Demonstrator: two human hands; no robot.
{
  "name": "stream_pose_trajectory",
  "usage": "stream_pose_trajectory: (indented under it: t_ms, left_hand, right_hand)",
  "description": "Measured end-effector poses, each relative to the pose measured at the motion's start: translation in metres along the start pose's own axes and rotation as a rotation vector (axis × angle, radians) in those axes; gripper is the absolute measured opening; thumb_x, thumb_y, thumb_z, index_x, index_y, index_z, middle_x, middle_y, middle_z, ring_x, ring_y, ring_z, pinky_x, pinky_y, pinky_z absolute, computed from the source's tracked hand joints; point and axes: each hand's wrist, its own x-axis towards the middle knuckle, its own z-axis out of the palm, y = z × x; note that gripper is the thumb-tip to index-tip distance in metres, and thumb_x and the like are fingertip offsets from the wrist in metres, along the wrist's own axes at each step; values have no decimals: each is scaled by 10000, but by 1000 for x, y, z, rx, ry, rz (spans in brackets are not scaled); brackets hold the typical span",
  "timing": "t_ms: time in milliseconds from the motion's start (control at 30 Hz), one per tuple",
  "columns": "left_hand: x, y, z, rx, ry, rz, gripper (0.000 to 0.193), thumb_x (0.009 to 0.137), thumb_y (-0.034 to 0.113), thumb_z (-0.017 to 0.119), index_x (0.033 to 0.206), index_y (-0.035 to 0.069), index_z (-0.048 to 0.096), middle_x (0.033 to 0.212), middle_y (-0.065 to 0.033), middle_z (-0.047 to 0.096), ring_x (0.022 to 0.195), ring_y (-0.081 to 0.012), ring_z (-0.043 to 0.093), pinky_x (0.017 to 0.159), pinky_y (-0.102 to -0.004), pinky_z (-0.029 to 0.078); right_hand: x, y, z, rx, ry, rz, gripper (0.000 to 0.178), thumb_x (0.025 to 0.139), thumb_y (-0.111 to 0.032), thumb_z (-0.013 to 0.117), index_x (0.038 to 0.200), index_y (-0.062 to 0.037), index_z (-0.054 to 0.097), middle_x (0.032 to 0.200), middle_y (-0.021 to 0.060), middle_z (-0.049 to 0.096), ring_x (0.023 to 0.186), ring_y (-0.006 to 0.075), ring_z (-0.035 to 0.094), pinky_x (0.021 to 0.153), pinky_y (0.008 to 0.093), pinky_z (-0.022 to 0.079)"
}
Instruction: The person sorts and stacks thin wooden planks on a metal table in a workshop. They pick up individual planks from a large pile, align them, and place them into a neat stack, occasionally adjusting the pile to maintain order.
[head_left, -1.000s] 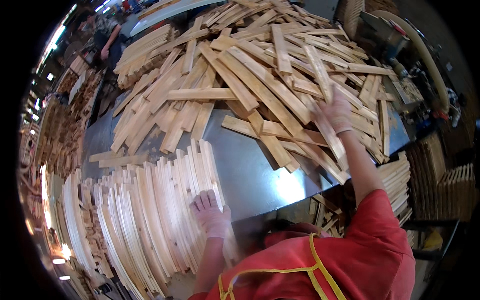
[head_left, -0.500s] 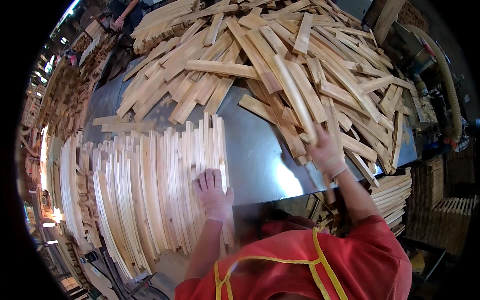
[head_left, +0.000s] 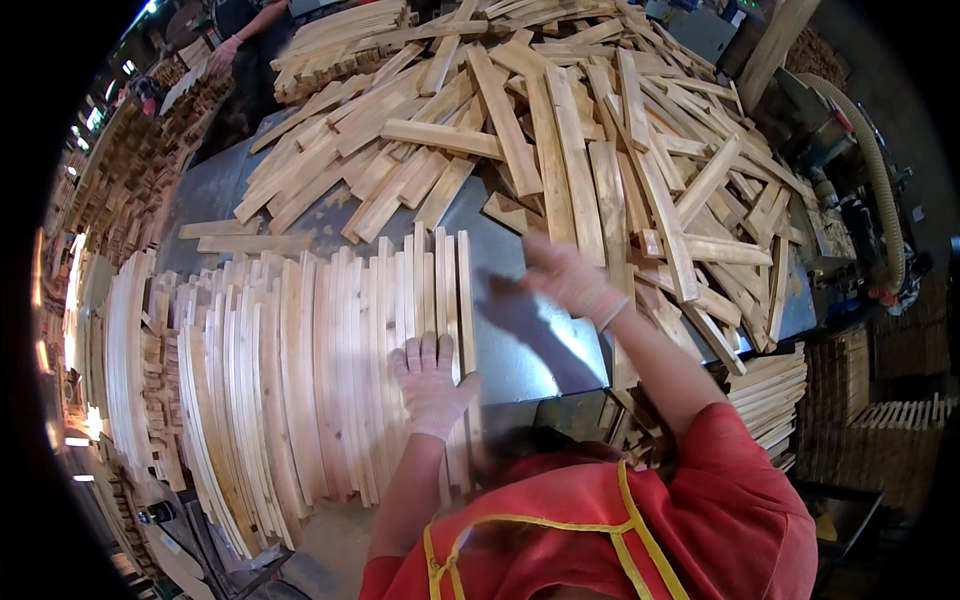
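A grey metal desk (head_left: 540, 350) in a wood shop is covered with slats. On the left, a neat row (head_left: 300, 380) of slats lies side by side, far too many to count, each one long from near to far. The left hand (head_left: 432, 385) rests flat and open on the row's right edge. The right hand (head_left: 565, 278) is blurred; I cannot tell its grip. It is nearer the loose pile (head_left: 600, 130), which lies just past it, pointing every way.
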Motion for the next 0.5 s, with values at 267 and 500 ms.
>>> stream_pose_trajectory:
  t_ms: [267,500]
  left_hand:
    - [6,1,-5,-12,-94,-31,786,773,505,748,1409,69,597,1459,-120,515,1428,-339,386,1270,-587,182]
    - [-4,-2,8,47,-41,-51,796,772,491,747,1411,43,588,1458,-115,524,1441,-336,385,1275,-581,188]
  right_hand:
    - [11,90,-182,-697,410,725,634,842,-291,780,1397,-50,591,1184,269,721,1112,433,695,966,500,558]
    - [-68,74,-85,-79,473,356,814,879,-290,763,1587,-40,447,1207,232,739,1053,333,728,906,444,568]
